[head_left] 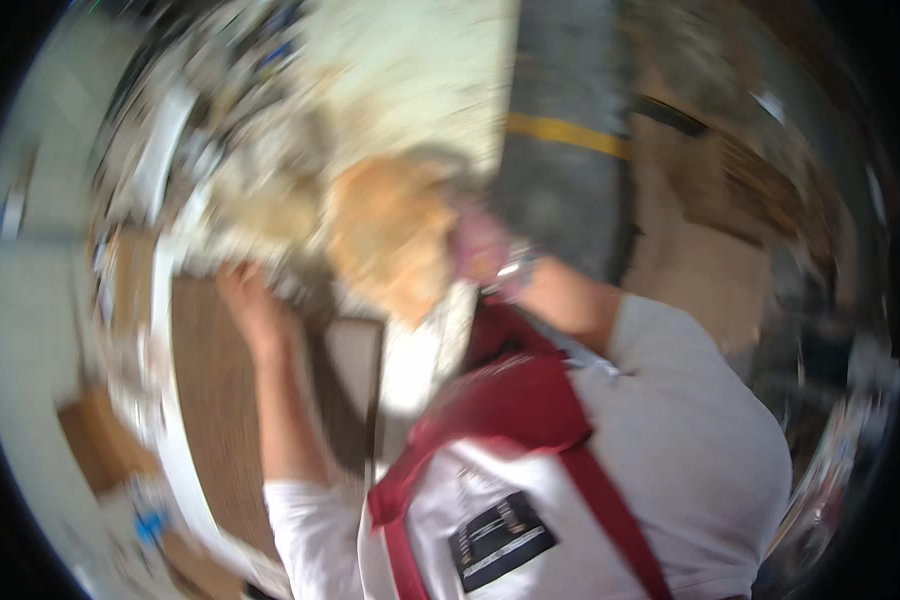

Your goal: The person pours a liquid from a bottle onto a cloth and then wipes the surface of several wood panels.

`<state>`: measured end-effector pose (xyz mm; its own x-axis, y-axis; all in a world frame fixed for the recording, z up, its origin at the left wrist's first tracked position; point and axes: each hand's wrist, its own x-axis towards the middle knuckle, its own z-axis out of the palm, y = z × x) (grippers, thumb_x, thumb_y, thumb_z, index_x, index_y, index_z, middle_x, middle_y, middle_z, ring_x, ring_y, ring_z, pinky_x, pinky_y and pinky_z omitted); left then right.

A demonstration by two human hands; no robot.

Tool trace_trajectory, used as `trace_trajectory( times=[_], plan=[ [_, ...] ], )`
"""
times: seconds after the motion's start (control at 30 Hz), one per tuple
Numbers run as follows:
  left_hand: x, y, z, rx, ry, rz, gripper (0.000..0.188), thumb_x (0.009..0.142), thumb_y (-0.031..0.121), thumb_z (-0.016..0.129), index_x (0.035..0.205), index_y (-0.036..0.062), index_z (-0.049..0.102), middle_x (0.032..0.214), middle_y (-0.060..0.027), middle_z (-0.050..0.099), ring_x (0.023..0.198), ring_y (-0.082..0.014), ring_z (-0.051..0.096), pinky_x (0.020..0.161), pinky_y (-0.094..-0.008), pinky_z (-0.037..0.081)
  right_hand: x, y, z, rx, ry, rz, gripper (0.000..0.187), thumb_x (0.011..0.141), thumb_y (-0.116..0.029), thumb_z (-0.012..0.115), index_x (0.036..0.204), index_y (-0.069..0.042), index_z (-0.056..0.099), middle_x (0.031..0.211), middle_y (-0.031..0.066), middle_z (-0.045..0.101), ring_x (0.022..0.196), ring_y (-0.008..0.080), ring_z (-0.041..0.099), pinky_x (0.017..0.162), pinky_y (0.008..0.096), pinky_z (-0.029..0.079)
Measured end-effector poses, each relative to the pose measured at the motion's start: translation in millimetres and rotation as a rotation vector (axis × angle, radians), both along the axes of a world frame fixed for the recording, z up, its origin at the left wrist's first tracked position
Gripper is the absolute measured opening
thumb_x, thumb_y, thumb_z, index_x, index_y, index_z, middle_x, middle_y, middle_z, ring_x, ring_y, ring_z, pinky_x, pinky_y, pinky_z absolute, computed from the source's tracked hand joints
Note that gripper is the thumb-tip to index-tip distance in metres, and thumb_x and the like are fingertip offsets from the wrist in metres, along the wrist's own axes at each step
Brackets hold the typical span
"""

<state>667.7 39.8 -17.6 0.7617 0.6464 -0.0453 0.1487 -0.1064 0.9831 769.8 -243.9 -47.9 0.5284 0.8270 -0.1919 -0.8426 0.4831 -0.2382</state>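
Motion smears the whole picture. My right hand (482,243), which looks pinkish as if gloved and has a shiny band at the wrist, is at the side of a tan-orange, ragged-edged piece (390,235). It seems to grip that piece by its right edge; its material is too blurred to name. My left hand (254,300) is over the far end of a brown board with a wood-like surface (215,400). Its fingers are smeared, and I see nothing clear in them. Pale crumpled material (270,210) lies just beyond the left hand.
A dark grey strip with a yellow band (570,135) runs away beyond my right arm. Flat brown cardboard (700,230) lies at the right. A cardboard box (105,440) stands at the lower left. Blurred clutter (220,90) fills the far left.
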Motion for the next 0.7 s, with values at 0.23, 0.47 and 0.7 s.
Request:
trace_trajectory(
  times=[0.23, 0.47, 0.7],
  plan=[
    [-70.5, -142.2, 10.4, -1.266, -0.283, -0.279, 0.049, 0.105, 0.036, 0.033, 0.138, 0.0009, 0.042, 0.136, -0.0146, 0.052, 0.121, -0.0218, 0.054, 0.105, -0.0359, 0.043, -27.9, -19.2, -3.6, -0.255, -0.662, -0.126, 0.043, 0.099, -0.030, 0.048, 0.131, -0.001, 0.051, 0.127, 0.0149, 0.059, 0.115, 0.0289, 0.057, 0.098, 0.0436, 0.047],
    [-321.0, -92.4, 38.2, 0.228, 0.198, -0.108, 0.050, 0.090, 0.019, 0.063, 0.136, 0.0044, 0.048, 0.133, -0.0140, 0.054, 0.123, -0.0261, 0.051, 0.102, -0.0379, 0.041, -67.8, -9.7, 12.1, -0.284, -0.385, -0.057, 0.045, 0.098, -0.027, 0.050, 0.135, -0.001, 0.048, 0.132, 0.0164, 0.057, 0.121, 0.0297, 0.054, 0.103, 0.0436, 0.045],
    [-551.2, -66.0, 10.8, 0.946, 0.932, -0.061, 0.103, 0.067, 0.051, 0.076, 0.148, 0.0069, 0.031, 0.156, -0.0144, 0.025, 0.143, -0.0352, 0.024, 0.114, -0.0516, 0.020, -259.7, 107.7, 46.9, -0.431, -2.142, 0.066, 0.038, 0.098, -0.027, 0.045, 0.127, -0.005, 0.054, 0.122, 0.0135, 0.060, 0.112, 0.0262, 0.059, 0.096, 0.0426, 0.045]
  ],
)
